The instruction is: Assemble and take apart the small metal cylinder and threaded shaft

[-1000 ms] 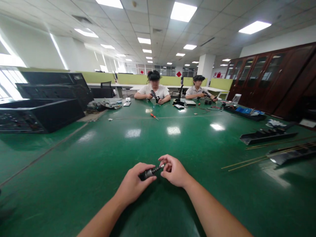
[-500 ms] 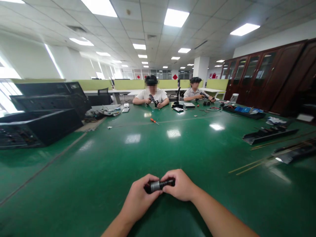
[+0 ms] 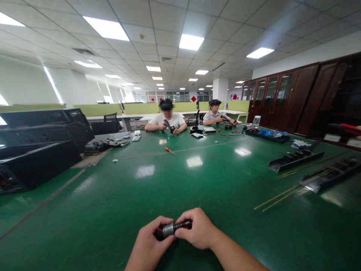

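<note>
Just above the near part of the green table, a short dark cylindrical part with a silver band (image 3: 168, 230) lies roughly level between my two hands. My left hand (image 3: 150, 241) is closed round its thicker left end, thumb and fingers near the silver band. From the other side, my right hand (image 3: 199, 229) grips the thinner, ribbed black end in a pinch, its thumb close to the band. My palms and fingers cover both ends, so I cannot tell whether it is one piece or two joined.
An orange screwdriver (image 3: 169, 150) lies farther out on the green table (image 3: 158, 192). Black computer cases (image 3: 42, 158) stand at left. Thin brass-coloured rods (image 3: 278, 197) and black trays (image 3: 295, 160) lie at right. Two people (image 3: 166, 119) with power tools sit across the table.
My view has tilted up and turned slightly right, so the scene sits lower and farther left. Both hands keep their hold on the cylindrical part. Something red and black now shows at the right edge.
</note>
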The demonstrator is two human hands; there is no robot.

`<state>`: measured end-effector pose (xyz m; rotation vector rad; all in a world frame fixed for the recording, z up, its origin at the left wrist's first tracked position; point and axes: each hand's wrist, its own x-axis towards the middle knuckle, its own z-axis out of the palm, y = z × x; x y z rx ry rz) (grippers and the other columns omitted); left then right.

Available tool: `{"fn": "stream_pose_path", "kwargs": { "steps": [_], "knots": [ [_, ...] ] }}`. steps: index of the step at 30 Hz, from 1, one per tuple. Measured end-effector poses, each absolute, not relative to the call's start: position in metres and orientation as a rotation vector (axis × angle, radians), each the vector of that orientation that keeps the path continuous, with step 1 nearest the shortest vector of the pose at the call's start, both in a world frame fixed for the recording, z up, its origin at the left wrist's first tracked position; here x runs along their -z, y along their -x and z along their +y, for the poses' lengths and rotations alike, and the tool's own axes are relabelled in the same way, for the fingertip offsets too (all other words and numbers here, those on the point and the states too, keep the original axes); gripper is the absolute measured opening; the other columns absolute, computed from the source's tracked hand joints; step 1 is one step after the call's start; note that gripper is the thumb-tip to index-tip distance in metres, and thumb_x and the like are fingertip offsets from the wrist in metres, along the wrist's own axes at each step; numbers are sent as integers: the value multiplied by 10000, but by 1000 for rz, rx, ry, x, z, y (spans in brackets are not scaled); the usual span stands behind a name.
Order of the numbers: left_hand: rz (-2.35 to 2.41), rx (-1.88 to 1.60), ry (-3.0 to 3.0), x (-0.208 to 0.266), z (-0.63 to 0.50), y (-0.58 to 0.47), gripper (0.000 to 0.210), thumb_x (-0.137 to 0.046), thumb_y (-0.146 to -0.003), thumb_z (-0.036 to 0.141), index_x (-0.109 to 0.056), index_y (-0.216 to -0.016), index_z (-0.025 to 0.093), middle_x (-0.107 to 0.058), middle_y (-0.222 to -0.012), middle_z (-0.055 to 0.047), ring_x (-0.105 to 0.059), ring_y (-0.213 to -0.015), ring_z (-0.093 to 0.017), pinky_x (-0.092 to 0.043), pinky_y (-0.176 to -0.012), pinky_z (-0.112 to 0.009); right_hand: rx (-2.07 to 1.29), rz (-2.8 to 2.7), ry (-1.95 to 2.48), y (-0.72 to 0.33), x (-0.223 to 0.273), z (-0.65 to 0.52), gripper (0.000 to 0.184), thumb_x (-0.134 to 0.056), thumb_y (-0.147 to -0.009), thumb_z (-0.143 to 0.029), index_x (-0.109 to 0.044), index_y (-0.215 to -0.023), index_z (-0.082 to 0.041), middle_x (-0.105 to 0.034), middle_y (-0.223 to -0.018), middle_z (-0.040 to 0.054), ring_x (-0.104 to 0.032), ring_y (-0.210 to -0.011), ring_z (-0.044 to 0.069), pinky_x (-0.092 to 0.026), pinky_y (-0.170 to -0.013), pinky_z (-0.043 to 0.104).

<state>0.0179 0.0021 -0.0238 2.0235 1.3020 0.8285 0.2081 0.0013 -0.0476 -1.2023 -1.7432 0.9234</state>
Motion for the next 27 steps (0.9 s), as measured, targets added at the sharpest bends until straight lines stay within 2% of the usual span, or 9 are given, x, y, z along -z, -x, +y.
{"fn": "stream_pose_path", "kwargs": {
  "steps": [8, 27],
  "knots": [
    [1255, -825, -2006, 19, 2, -21, 154, -683, -758, 305, -707, -891, 231, -728, -857, 16, -673, -828, -196, -479, -752, -250, -901, -1780, 1225, -208, 44, 3, 199, -702, -737, -314, -780, -885, -207, -739, -780, 25, -651, -698, 158, -438, -616, 218],
    [1288, -802, -2059, 19, 3, -22, 184, -692, -737, 310, -713, -899, 224, -737, -864, 1, -676, -820, -202, -493, -747, -269, -820, -1895, 1259, -212, 40, -1, 180, -683, -782, -340, -768, -898, -231, -738, -800, 9, -643, -719, 155, -424, -625, 227]
  ]
}}
